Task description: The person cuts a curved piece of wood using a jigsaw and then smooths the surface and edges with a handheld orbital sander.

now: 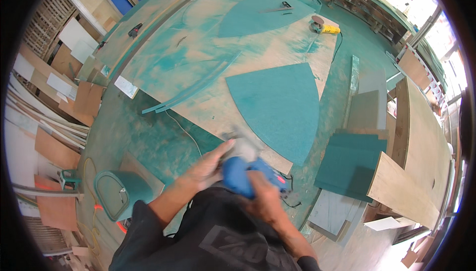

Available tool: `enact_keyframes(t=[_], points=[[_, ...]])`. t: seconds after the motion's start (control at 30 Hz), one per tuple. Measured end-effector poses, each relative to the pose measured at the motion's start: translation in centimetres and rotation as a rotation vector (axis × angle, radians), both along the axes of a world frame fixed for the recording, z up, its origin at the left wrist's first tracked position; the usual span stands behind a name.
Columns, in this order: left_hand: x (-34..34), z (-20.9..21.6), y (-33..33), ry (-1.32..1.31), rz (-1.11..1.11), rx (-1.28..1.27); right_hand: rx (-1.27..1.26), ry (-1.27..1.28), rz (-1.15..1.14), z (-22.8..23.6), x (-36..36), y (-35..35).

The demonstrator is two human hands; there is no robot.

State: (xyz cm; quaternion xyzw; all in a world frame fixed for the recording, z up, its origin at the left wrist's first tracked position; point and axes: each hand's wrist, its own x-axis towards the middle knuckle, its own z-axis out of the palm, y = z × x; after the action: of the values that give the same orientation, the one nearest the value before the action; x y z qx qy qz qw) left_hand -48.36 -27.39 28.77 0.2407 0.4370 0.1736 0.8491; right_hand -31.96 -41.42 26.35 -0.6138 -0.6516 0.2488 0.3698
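A blue power tool (238, 176) with a grey front is held close to my body, over the near edge of the low work table. It is smeared by motion, so its exact kind does not show. My right hand (265, 191) is wrapped round its blue body. At its left side my left hand (208, 166) grips it with the thumb up by the grey part. Just beyond lies a teal-faced panel (280, 105) with curved sides, on the pale, teal-dusted board (203, 90). Thin curved teal strips (198, 88) rest on that board to the left.
Farther back are another curved teal panel (263, 15) and a yellow angle grinder (325, 27) with a cord. A black tool (134, 30) lies far left. Near left stands a teal tub (121, 195); stacked teal sheets (349, 164) and wooden boards (409, 186) are at right.
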Motion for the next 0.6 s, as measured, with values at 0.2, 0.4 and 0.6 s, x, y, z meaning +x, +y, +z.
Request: enact_keyframes(t=[0.2,0.4,0.6], points=[[-14.5,-5.3,-3.0,0.31,0.186,-0.086,0.007,-0.076,0.556,-4.3,-10.2,2.3],[-20.5,-4.5,-1.3,0.418,0.289,0.172,0.102,-0.04,0.691,-6.2,-16.2,6.0],[-23.8,-4.1,9.0,0.669,0.153,0.686,0.087,0.004,0.455,-7.3,-16.9,11.8]])
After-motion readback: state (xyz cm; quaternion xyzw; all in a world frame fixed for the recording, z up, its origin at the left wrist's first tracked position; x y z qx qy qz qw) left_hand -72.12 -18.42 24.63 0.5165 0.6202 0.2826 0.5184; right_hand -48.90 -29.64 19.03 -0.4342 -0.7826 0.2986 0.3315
